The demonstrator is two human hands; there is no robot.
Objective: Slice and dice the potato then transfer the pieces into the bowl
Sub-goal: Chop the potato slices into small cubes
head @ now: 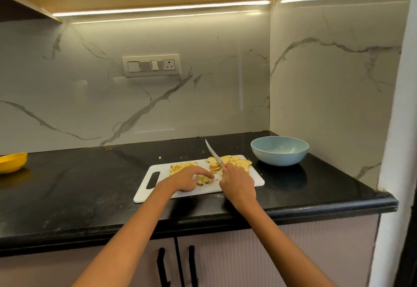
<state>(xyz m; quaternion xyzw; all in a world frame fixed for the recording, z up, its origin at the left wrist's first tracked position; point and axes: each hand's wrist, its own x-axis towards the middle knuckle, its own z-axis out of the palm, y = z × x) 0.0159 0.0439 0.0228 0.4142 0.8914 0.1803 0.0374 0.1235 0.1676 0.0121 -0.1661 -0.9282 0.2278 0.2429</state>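
Fingers of the right hand (pixel 238 184) were curled tight around the handle of a slim steel-bladed knife (pixel 214 153), hiding the handle almost wholly; only a speck of red showed at the top of the fist. The blade pointed up and away, its tip raised above the far edge of the white plastic cutting board (pixel 144 188). The left hand (pixel 187 177) lay palm down on the board, its forefinger stretched out and pressing a small stack of pale yellow potato slices (pixel 203 179); its other fingers were folded under, and whether they touched the slices could not be told. A heap of cut potato strips (pixel 180 166) lay partly hidden behind the left hand, and a spread of round potato slices (pixel 237 162) sat at the far right corner, partly behind the knife. The round pale blue bowl (pixel 279 150) stood on the black stone counter (pixel 79 185) just beyond the board's right end, close to the corner wall, and looked empty. A yellow bowl (pixel 12 162) was cut off at the left edge of the picture. Between it and the board the counter lay bare, and the board's near edge sat back from the counter's rounded front lip.
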